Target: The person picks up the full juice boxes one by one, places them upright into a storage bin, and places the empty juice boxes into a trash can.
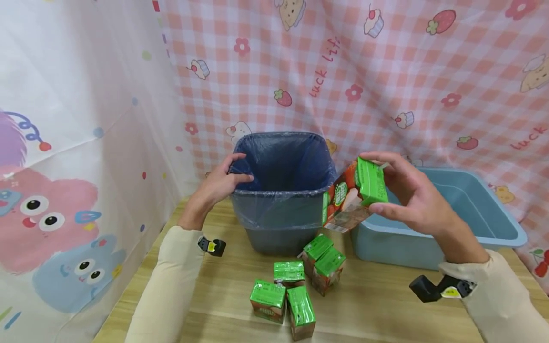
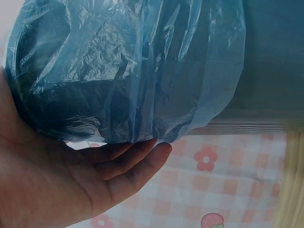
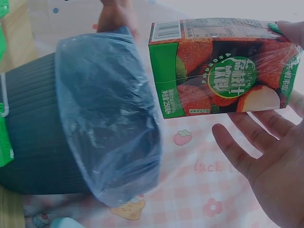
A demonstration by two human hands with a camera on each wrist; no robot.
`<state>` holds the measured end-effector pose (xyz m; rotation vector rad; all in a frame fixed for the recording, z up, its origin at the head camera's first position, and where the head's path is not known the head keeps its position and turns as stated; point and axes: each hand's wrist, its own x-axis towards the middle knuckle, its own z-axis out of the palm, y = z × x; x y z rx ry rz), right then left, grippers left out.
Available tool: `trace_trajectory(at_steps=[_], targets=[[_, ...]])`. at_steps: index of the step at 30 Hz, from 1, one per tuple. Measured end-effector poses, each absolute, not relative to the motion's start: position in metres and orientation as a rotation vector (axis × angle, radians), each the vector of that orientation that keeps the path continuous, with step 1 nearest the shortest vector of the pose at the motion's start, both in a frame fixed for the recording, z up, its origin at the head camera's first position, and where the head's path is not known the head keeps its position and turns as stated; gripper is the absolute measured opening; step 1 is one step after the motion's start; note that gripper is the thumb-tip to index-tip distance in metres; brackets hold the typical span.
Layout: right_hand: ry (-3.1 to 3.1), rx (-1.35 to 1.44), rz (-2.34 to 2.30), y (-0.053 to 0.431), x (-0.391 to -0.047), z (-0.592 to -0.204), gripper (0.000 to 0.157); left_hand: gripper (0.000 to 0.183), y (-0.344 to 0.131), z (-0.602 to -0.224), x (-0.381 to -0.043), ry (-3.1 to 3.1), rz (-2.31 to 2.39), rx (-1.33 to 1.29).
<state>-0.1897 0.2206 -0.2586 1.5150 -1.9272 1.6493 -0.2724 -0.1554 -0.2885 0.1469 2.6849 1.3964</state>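
My right hand (image 1: 411, 195) holds a juice box (image 1: 349, 195) between thumb and fingers, tilted, beside the right rim of a dark trash bin (image 1: 274, 238). The carton has a green end and red fruit pictures, and a pale straw shows near its top. In the right wrist view the same juice box (image 3: 223, 71) is gripped at one end. A thin bluish bin liner (image 2: 185, 80) covers the bin's rim and folds down outside. My left hand (image 1: 216, 183) grips the left rim, fingers lying along the outside in the left wrist view.
Several more green-topped juice boxes (image 1: 268, 297) stand on the wooden table (image 1: 214, 295) in front of the bin. To the right sits a light blue plastic basin (image 1: 399, 247), partly behind my right hand. A pink checked curtain (image 1: 257, 90) hangs close behind.
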Motion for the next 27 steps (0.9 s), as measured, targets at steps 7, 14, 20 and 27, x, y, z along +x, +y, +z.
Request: trace_trajectory(at_steps=[7, 14, 20, 27], targets=[[-1.915, 1.437, 1.701, 0.218, -0.201, -0.241, 0.067, 0.068, -0.156, -0.288, -0.272, 2.675, 1.42, 0.153], [-1.878, 1.339, 1.822, 0.212, -0.213, -0.231, 0.064, 0.069, -0.155, -0.289, -0.272, 2.648, 1.448, 0.152], [-1.923, 1.132, 1.838, 0.21, -0.221, -0.228, 0.061, 0.067, -0.156, -0.29, -0.272, 2.638, 1.462, 0.164], [-1.938, 0.975, 1.858, 0.202, -0.227, -0.225, 0.06, 0.067, -0.157, -0.291, -0.272, 2.645, 1.463, 0.171]])
